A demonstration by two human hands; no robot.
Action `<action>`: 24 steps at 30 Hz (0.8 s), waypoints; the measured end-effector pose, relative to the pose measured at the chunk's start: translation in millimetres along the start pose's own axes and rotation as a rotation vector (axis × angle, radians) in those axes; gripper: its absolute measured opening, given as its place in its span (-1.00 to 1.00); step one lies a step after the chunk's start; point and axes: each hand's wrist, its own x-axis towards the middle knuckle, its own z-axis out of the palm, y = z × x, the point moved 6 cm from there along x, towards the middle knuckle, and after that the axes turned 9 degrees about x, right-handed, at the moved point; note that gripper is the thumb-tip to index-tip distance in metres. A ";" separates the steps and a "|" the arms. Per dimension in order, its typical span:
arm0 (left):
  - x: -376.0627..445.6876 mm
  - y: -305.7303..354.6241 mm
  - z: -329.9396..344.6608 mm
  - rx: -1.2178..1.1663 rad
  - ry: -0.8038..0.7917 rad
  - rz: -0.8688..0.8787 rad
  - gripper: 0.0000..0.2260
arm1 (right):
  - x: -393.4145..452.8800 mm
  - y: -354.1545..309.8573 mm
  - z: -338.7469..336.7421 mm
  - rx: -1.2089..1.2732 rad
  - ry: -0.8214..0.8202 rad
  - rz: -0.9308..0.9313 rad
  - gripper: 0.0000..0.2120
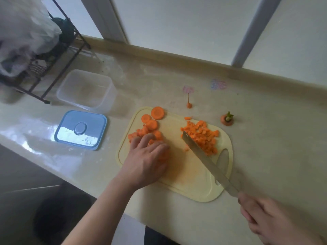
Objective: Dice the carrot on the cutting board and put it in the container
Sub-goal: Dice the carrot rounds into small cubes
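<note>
A pale yellow cutting board [184, 175] lies on the counter. Round carrot slices [152, 117] sit at its far left corner. My left hand [148, 160] rests on more carrot pieces just below them, with fingers curled over the pieces. A heap of diced carrot [203, 137] lies on the board's right side. My right hand [272, 220] grips the handle of a knife [207, 160], whose blade lies along the left edge of the diced heap. The clear plastic container [86, 91] stands open to the upper left, with no carrot inside.
The container's blue lid [81, 129] lies between the container and the board. A carrot tip [189, 103] and a carrot top with green stub [227, 119] sit on the counter beyond the board. A black wire rack [58, 55] with plastic bags stands far left.
</note>
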 end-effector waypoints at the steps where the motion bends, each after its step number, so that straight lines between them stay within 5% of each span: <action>1: -1.2 1.9 0.2 0.016 0.021 0.015 -0.70 | -1.4 0.3 4.1 0.026 -0.012 0.012 -0.21; 10: -18.0 54.7 14.9 -0.130 0.059 0.092 -0.79 | -8.1 9.4 21.3 0.088 -0.071 0.106 -0.37; 13: -26.7 62.3 17.6 -0.187 0.105 -0.001 -0.82 | -6.9 4.9 22.9 0.155 -0.118 0.168 -0.47; 24: -28.6 70.9 21.9 -0.291 0.168 -0.120 -0.90 | 0.0 -20.9 14.4 0.122 -0.051 0.116 -0.34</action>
